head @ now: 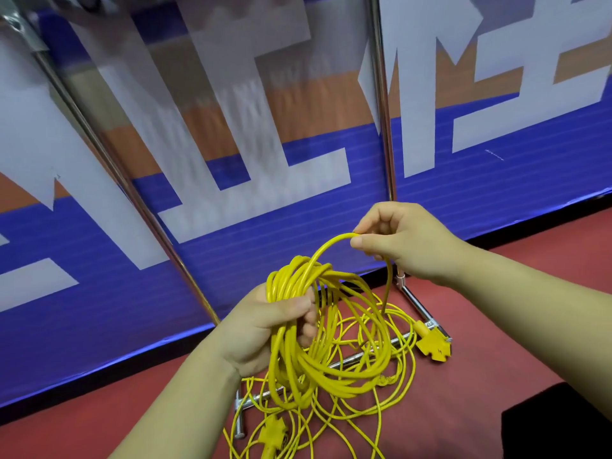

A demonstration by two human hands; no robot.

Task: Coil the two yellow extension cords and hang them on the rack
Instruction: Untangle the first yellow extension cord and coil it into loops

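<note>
My left hand point(261, 329) grips a bundle of several loops of yellow extension cord point(311, 356), which hang below the fist. My right hand point(400, 241) pinches one strand of the same cord, arched up from the bundle, between thumb and fingers. More yellow cord point(400, 366) lies loose and tangled on the red floor beneath. A yellow socket end point(433, 346) rests at the right by the rack's foot, and another yellow plug end point(273, 432) lies at the bottom. The chrome rack's uprights point(381, 94) rise in front of me.
The rack's base bar point(351, 361) and feet lie on the red floor point(463, 409) under the loose cord. A blue, white and orange banner wall point(496, 180) stands just behind the rack. A dark object point(556, 422) sits at the lower right.
</note>
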